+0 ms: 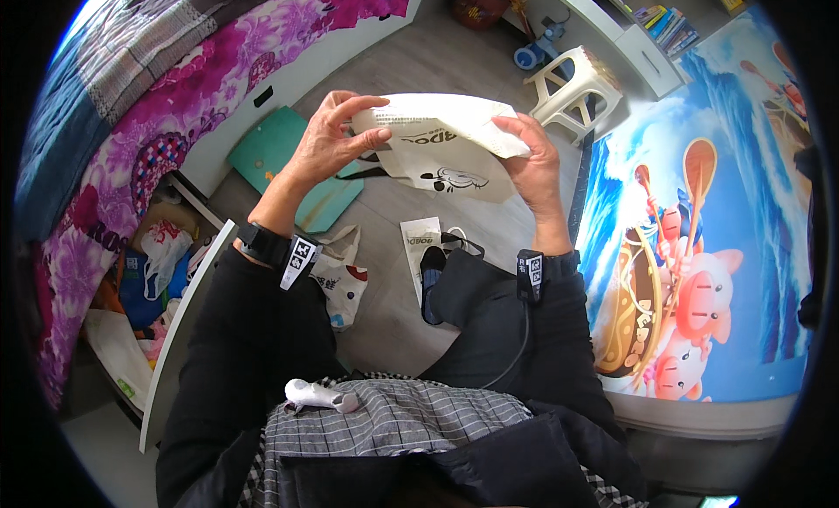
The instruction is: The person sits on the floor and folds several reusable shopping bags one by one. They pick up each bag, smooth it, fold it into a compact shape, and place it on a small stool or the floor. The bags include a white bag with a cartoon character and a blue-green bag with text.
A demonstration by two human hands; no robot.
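Note:
A cream bag [459,170] with a black cartoon print and writing hangs in front of me above the floor. My left hand [341,131] pinches its left upper edge between thumb and fingers. At the other end, my right hand [534,154] grips a folded white part of the bag. A dark strap [362,174] sticks out on the bag's left side. Below it, a flat white printed bag [419,236] lies on the floor by my shoe [431,265]. A white cloth tote bag [344,292] lies beside my left leg.
An open drawer [190,331] under the bed on the left holds plastic bags and other items. A green board [275,154] lies on the floor. Farther off stand a white plastic stool [577,82] and a blue toy [541,49]. A cartoon-printed surface [655,180] lies at right.

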